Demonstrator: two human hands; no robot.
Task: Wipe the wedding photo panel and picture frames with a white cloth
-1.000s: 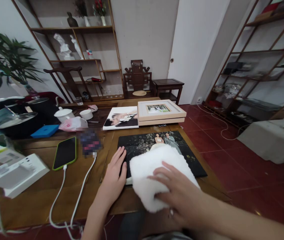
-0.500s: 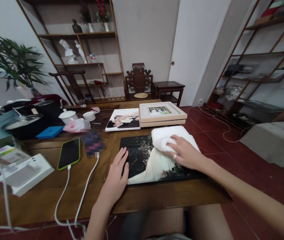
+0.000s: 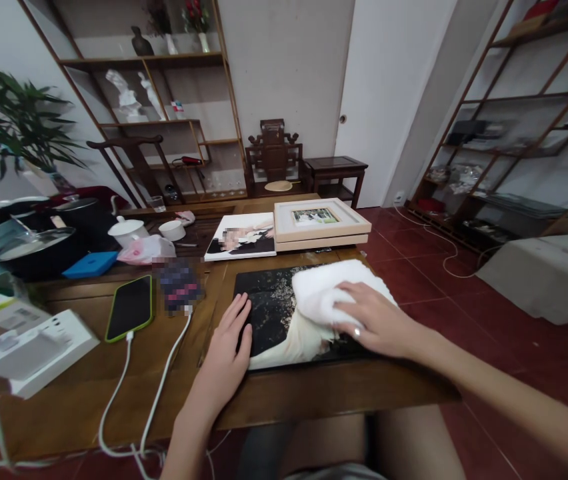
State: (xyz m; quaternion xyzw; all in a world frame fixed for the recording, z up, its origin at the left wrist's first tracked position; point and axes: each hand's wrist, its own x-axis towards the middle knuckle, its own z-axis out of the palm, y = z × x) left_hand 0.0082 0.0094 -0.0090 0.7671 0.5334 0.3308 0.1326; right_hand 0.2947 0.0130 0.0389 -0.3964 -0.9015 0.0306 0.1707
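A dark photo panel (image 3: 264, 317) showing a pale, flowing dress lies flat near the front edge of the wooden table (image 3: 164, 400). My left hand (image 3: 229, 340) rests on its left edge, fingers stretched out. In my right hand (image 3: 371, 317) is a white towel (image 3: 331, 283), bunched under the fingers and pressed on the panel's right half. The towel hides the upper right of the picture. A ring shows on a finger of my right hand.
Behind the panel lie a white-edged photo print (image 3: 241, 237) and stacked light wood frames (image 3: 321, 227). To the left are a green-edged phone (image 3: 130, 308), white cables (image 3: 114, 393), a white box (image 3: 44, 353), a blue box (image 3: 91, 264) and a dark pot (image 3: 34, 247).
My right hand and the towel have slid slightly down over the panel, covering more of the dress. My left hand stays on the panel's edge. The view has shifted a little.
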